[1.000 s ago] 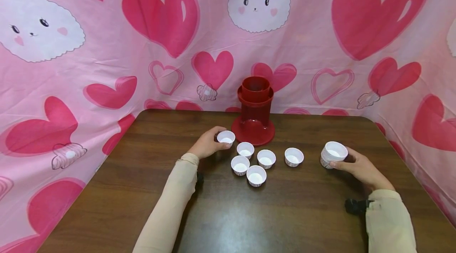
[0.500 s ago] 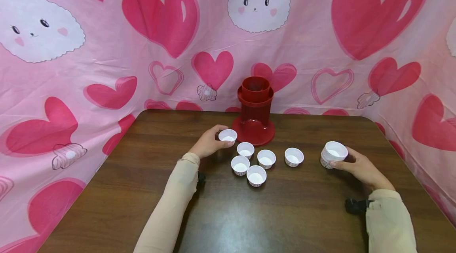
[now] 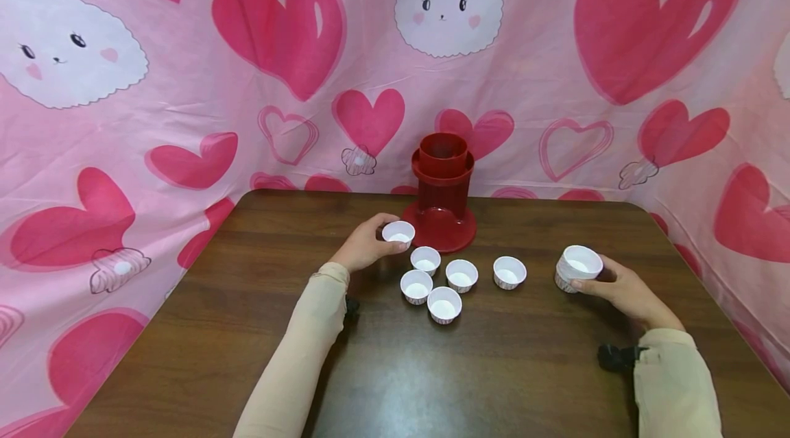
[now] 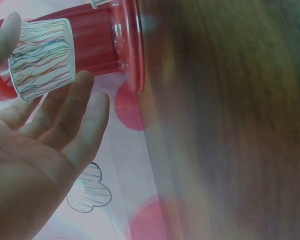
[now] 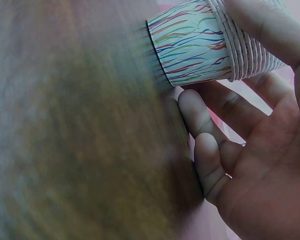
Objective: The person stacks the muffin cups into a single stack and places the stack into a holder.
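My left hand (image 3: 368,244) pinches a small white paper baking cup (image 3: 398,232) by its side, left of the red stand. In the left wrist view, colored wavy lines run over the cup's wall (image 4: 42,59), and the cup is clear of the wooden surface. On the right, my right hand (image 3: 629,290) grips a stack of nested paper baking cups (image 3: 579,266), thumb at the near side. The right wrist view has several rims of the stack (image 5: 245,47) layered together, its base at the table. Between the hands, several single cups (image 3: 444,304) stand upright, openings up.
Behind the cups, a red plastic stand (image 3: 442,184) with a round base and a cylinder on top rises near the table's back edge. A lone cup (image 3: 509,272) sits between the cluster and the stack. A pink heart-patterned cloth (image 3: 370,47) hangs behind the brown table (image 3: 395,376).
My left hand has moved slightly right and up with its cup, nearer the red stand. The right hand, its stack and the standing cups have stayed in place.
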Motion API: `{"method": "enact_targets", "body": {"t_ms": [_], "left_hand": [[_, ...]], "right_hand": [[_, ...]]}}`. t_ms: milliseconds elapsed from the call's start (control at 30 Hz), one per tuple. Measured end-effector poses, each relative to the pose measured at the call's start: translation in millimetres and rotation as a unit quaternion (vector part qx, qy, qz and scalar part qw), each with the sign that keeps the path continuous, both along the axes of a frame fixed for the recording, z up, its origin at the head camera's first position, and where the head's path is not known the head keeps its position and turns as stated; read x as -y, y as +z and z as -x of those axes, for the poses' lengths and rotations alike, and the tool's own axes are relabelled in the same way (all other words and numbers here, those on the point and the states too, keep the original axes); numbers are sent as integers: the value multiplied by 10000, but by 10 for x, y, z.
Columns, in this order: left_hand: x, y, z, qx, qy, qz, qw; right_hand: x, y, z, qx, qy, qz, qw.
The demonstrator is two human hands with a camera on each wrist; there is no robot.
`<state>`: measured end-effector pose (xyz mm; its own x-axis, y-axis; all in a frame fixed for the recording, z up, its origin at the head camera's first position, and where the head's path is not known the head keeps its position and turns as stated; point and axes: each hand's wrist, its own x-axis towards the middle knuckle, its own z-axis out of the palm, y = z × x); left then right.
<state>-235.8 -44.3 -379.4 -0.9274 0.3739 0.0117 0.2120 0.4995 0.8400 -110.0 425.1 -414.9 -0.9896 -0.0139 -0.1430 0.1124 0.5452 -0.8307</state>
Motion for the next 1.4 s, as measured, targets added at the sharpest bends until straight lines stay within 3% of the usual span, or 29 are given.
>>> {"method": "enact_targets", "body": {"t_ms": [533, 967, 1400], "left_hand": [[-178, 64, -17, -165, -216, -174, 9995], [-271, 135, -63, -359, -245, -81, 9990], [-392, 183, -112, -328, -256, 129, 9991]], "right_hand": [[-28, -30, -5, 42, -13, 184, 9998], [-33, -42, 1, 30, 28, 97, 9999], [6, 2, -18, -77, 3, 55, 10000]]}}
